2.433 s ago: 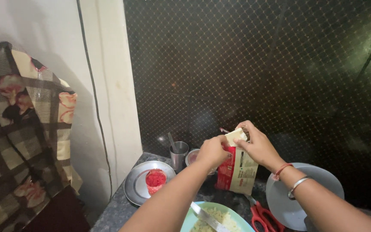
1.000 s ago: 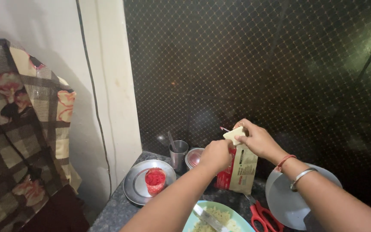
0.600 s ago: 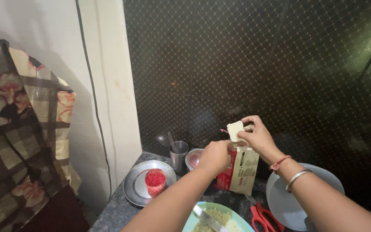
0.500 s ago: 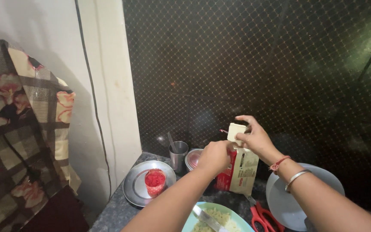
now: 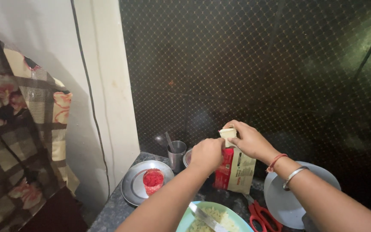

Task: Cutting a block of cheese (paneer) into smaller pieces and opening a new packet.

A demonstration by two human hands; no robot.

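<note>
- red-and-beige carton upright on the dark counter, between steel plate and grey plate
- right hand pinching carton's pale top flap, fingers curled closed on it
- left hand clenched at carton's upper left edge, touching it

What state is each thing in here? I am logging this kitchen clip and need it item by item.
carton: upright on the counter, top flap held by both hands.
left hand: closed on the carton's top.
right hand: pinching the pale flap.
red cup: standing on the steel plate.
steel tumbler: upright, utensil inside.
scissors: lying flat on the counter.
green plate: holds pale food and a knife.
</note>
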